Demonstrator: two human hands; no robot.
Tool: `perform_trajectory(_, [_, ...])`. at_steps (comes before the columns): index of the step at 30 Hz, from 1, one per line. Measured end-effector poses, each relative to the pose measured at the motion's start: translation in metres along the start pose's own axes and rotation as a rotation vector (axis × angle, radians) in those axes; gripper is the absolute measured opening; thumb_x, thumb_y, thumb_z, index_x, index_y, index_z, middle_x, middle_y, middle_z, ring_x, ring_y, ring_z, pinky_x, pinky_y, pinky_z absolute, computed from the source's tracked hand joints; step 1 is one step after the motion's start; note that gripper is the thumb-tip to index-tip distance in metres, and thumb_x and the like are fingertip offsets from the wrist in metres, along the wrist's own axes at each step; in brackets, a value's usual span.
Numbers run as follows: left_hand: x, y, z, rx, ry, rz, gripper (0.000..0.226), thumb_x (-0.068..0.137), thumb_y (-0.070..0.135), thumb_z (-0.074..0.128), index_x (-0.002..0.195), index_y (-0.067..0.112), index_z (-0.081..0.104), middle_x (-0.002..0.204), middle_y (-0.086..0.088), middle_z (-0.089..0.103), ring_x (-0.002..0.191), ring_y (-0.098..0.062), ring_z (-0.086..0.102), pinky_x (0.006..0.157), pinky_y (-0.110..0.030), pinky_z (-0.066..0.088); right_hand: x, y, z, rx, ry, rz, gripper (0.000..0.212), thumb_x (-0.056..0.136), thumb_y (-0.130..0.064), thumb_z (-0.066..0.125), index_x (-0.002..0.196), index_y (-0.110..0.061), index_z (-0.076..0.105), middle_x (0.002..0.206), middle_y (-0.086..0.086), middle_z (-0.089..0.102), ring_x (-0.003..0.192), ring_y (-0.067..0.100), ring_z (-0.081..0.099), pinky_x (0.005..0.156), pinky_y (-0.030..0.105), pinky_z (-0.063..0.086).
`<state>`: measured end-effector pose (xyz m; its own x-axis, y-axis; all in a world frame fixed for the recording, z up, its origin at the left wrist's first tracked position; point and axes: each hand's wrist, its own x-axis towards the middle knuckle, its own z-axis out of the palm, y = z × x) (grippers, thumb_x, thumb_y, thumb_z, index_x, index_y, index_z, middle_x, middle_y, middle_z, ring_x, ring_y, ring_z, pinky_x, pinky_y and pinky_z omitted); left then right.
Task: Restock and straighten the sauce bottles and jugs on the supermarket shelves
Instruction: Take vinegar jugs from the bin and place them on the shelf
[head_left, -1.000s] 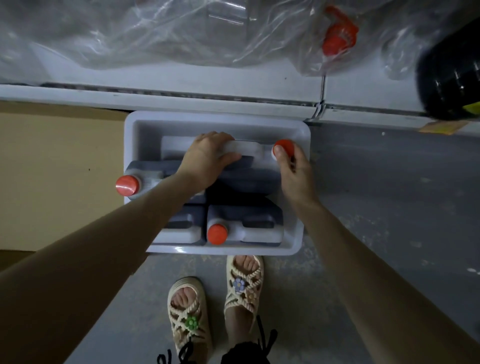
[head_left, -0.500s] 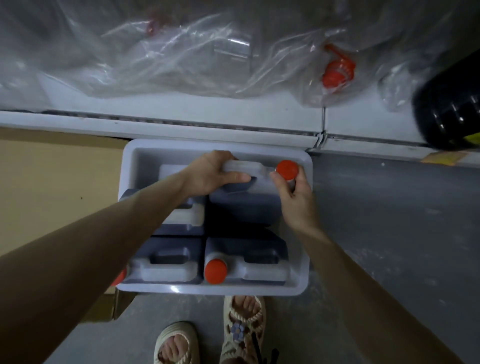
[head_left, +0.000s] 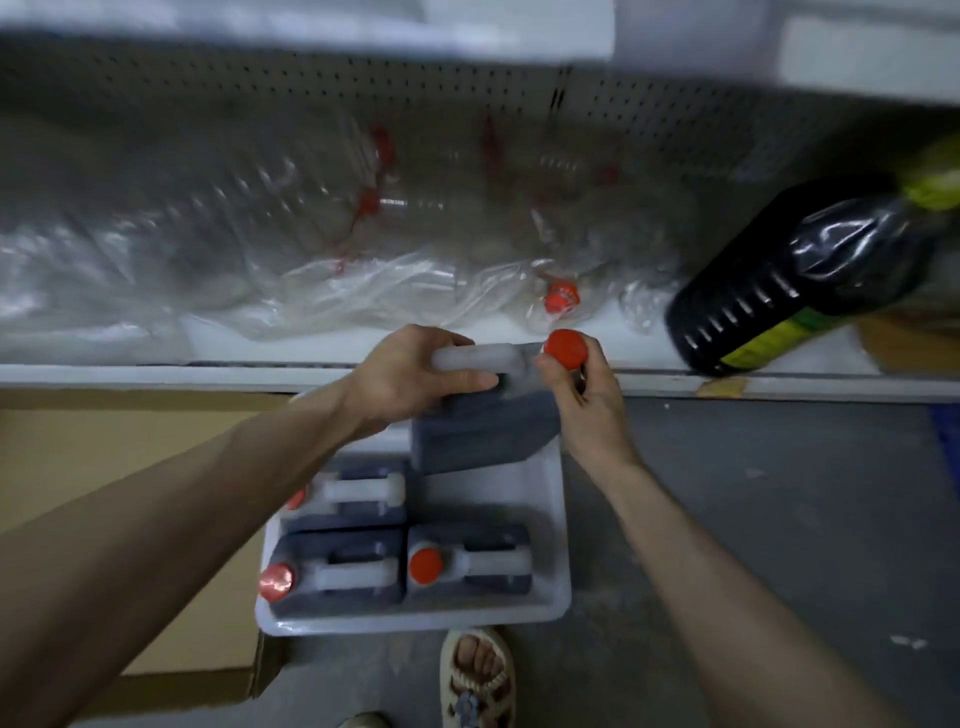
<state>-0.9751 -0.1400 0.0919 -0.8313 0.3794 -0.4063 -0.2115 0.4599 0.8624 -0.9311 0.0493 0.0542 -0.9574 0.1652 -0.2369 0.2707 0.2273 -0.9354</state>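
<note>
The lower shelf (head_left: 156, 371) runs across the far side; its left and right ends are cut off by the frame, and the deck above it is blurred. A clear plastic wrap (head_left: 249, 249) covers most of the shelf, and the empty bottles inside it are smeared and cannot be counted. Flat cardboard (head_left: 104, 457) lies on the floor at left, partly hidden by the left forearm. A large dark bottle (head_left: 789, 280) lies tilted at the far right of the shelf, its label unreadable. A white tub (head_left: 553, 525) sits on the floor just before the shelf, its far rim hidden. Three jugs stand in it: far-left jug (head_left: 358, 512), near-left jug (head_left: 337, 571) and near-right jug (head_left: 470, 566). A fourth, the held jug (head_left: 483, 436), is upright over the tub's far right corner, against the shelf edge; whether its base touches the tub cannot be determined. The left hand (head_left: 410, 374) has its fingers wrapped round the white handle. The right hand (head_left: 587, 400) pinches the red cap (head_left: 565, 349). One sandalled foot (head_left: 478, 670) shows near the bottom edge, cut off.
</note>
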Motion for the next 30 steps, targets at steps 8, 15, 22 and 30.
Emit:
perform_trajectory(8, [-0.128,0.215,-0.076,-0.118,0.038,0.109,0.044,0.067,0.036,0.086,0.095,0.003,0.073,0.095,-0.02,0.071,0.08,-0.018,0.063,0.076,-0.039,0.05,-0.076,-0.242,-0.065,-0.011,0.057,-0.184,0.008,0.094,-0.022,0.061,0.1,-0.027,0.059,0.086,-0.014,0.061,0.078,-0.008,0.055,0.077,0.011,0.041])
perform_trajectory(15, [-0.251,0.407,-0.149,-0.147,0.121,0.266,0.058,0.059,0.047,0.088,0.087,-0.002,0.073,0.082,-0.012,0.071,0.075,-0.016,0.057,0.07,-0.033,0.041,-0.156,-0.465,-0.118,-0.032,0.116,-0.344,0.004,0.093,-0.031,0.061,0.095,-0.028,0.06,0.087,-0.01,0.064,0.081,0.001,0.058,0.072,0.012,0.043])
perform_trajectory(22, [-0.341,0.547,-0.199,-0.077,0.29,0.469,0.034,0.068,0.04,0.079,0.066,0.009,0.065,0.051,0.009,0.055,0.047,0.0,0.045,0.046,-0.018,0.032,-0.213,-0.639,-0.158,-0.085,0.126,-0.53,0.012,0.093,-0.038,0.06,0.09,-0.026,0.06,0.089,-0.003,0.067,0.087,0.014,0.062,0.076,0.027,0.045])
perform_trajectory(30, [-0.37,0.631,-0.239,-0.121,0.324,0.588,0.033,0.079,0.029,0.077,0.082,-0.004,0.07,0.06,0.004,0.063,0.053,-0.001,0.055,0.051,-0.015,0.042,-0.229,-0.74,-0.182,-0.125,0.148,-0.673,0.013,0.094,-0.041,0.056,0.099,-0.029,0.06,0.096,-0.008,0.064,0.088,0.005,0.059,0.066,0.013,0.042])
